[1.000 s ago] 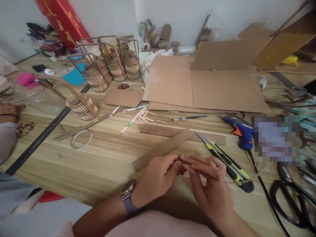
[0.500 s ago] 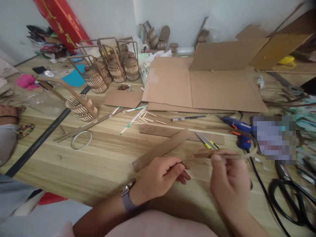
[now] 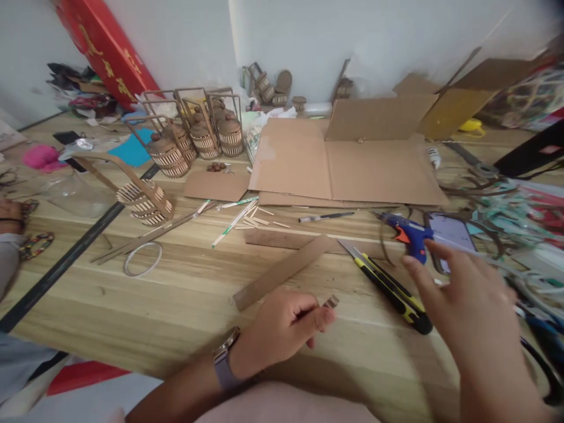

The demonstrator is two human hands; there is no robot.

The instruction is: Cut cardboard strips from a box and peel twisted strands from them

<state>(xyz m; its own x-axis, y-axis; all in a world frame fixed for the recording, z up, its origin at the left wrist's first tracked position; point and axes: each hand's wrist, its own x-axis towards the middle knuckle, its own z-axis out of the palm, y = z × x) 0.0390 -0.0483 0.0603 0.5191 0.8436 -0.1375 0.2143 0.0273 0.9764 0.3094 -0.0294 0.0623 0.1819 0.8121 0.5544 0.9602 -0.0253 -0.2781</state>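
Pinched between thumb and finger of my left hand [image 3: 286, 323] is a small brown piece [image 3: 331, 302], near the table's front edge. My right hand [image 3: 473, 305] is open, its fingers spread over the right side, with nothing seen in it. Just beyond its fingertips lies a blue glue gun [image 3: 412, 234], beside a phone [image 3: 449, 235]. A black and yellow cutter [image 3: 392, 291] with its blade out rests left of my right hand. Two flat brown strips [image 3: 282, 270] lie crossed beyond my left hand.
Small slatted baskets [image 3: 165, 155] with tall handles stand at the back left, and one handled basket [image 3: 143, 202] nearer. Flattened cardboard [image 3: 293, 158] covers the back middle. Thin sticks [image 3: 253, 220], a pen [image 3: 326, 217] and a white ring [image 3: 143, 259] lie about. Another person's hand [image 3: 11, 216] is at far left.
My right hand has let go of a brown strip, opened and moved right towards the glue gun. The cutter now shows whole. My left hand has barely moved.
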